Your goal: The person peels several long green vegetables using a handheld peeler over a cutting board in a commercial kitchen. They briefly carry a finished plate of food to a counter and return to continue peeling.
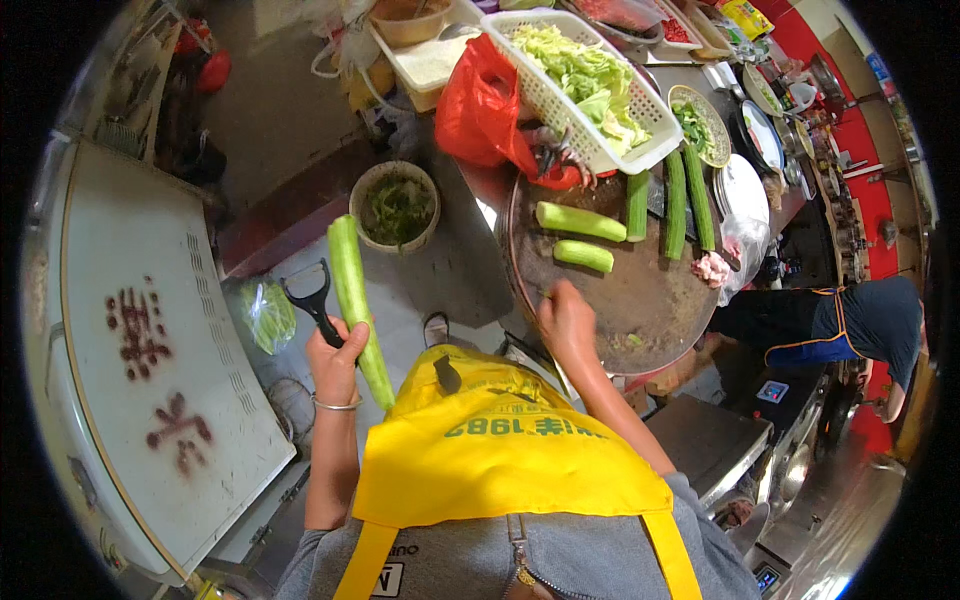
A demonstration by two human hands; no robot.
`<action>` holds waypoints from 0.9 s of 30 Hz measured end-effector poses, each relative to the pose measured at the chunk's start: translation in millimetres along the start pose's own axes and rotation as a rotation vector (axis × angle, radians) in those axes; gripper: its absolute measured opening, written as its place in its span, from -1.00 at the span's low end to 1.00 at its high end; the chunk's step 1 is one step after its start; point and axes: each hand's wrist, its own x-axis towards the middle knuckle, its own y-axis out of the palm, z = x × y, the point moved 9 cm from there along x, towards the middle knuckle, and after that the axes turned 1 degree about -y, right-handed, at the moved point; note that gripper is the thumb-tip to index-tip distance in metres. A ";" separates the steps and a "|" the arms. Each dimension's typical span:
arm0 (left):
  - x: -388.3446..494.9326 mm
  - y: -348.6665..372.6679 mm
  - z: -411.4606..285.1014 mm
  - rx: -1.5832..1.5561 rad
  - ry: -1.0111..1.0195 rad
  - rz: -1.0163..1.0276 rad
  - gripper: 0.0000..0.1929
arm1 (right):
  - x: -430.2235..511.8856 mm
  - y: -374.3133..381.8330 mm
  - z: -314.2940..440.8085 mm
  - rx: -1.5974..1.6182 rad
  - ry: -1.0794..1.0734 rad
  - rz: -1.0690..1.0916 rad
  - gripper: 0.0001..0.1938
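A long peeled green gourd (351,292) and a black-handled Y-shaped vegetable peeler (313,298) are both held in my left hand (337,358), out over the floor. My right hand (568,319) is at the near left edge of a round wooden chopping block (652,307), fingers curled; whether it pinches something small cannot be seen. Two peeled gourd pieces, a longer one (581,221) and a shorter one (583,256), lie on the block beyond it. Several unpeeled ridged gourds (675,206) lie at the block's far right side, near some raw meat (710,268).
A white basket (495,26) of cut cabbage and a red plastic bag (480,105) stand behind the block. A bin with green scraps (360,187) is on the floor. Stacked plates (742,191) are at right; a co-worker (862,322) bends farther right. A white cabinet (172,300) stands left.
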 end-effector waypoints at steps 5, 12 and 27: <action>-5.6 -1.6 -45.4 0.358 0.172 0.070 -0.69 | 41.4 42.9 113.2 0.995 -0.186 0.181 -0.41; -62.4 191.6 -66.6 0.828 0.789 0.810 -0.72 | -40.4 -111.0 -117.6 1.046 0.302 -0.728 -0.82; -92.3 322.2 12.8 0.939 0.648 0.502 -0.81 | -111.5 -168.5 -241.2 1.002 0.234 -0.468 -0.87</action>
